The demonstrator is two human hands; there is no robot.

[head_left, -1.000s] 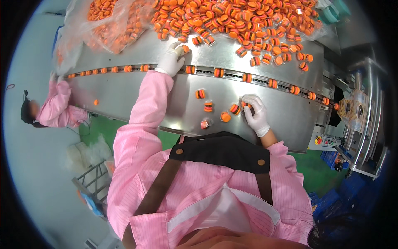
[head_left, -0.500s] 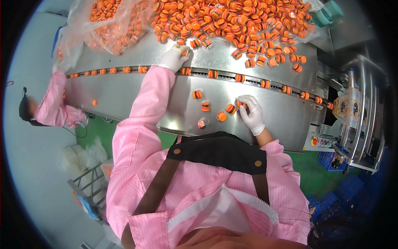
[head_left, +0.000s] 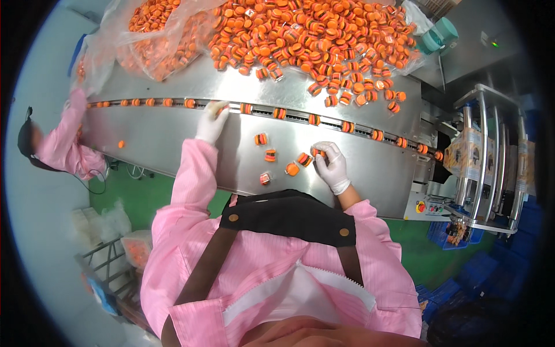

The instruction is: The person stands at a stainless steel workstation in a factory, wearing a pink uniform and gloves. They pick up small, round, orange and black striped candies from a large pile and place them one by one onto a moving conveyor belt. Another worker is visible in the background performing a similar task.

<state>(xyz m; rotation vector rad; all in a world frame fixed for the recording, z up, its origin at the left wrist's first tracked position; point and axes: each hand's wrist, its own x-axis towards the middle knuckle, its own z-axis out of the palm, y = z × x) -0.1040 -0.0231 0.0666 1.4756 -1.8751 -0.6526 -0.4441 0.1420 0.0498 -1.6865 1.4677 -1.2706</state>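
My white-gloved left hand (head_left: 211, 124) is at the conveyor channel (head_left: 263, 113), its fingers closed around a wrapped burger-shaped candy that they mostly hide; a bit of orange shows at the fingertips. Low over the steel table (head_left: 231, 165), my gloved right hand (head_left: 333, 166) pinches another burger-shaped candy (head_left: 318, 152) between thumb and fingers. Several loose candies (head_left: 270, 155) lie on the table between my hands, orange with red and dark layers in clear wrap. Evenly spaced candies (head_left: 314, 120) sit in the channel to the right of my left hand, and more to its left.
A large heap of candies (head_left: 312, 46) covers the table's far side, beside a clear plastic bag (head_left: 167, 52) of them. A wrapping machine with metal rollers (head_left: 491, 162) stands at the right. Another person (head_left: 63, 139) works at the far left. Teal containers (head_left: 439, 36) are at the back right.
My left hand has come back from the heap's edge to the channel with a candy in its fingers. The right hand still holds its candy. The whole view has shifted slightly.
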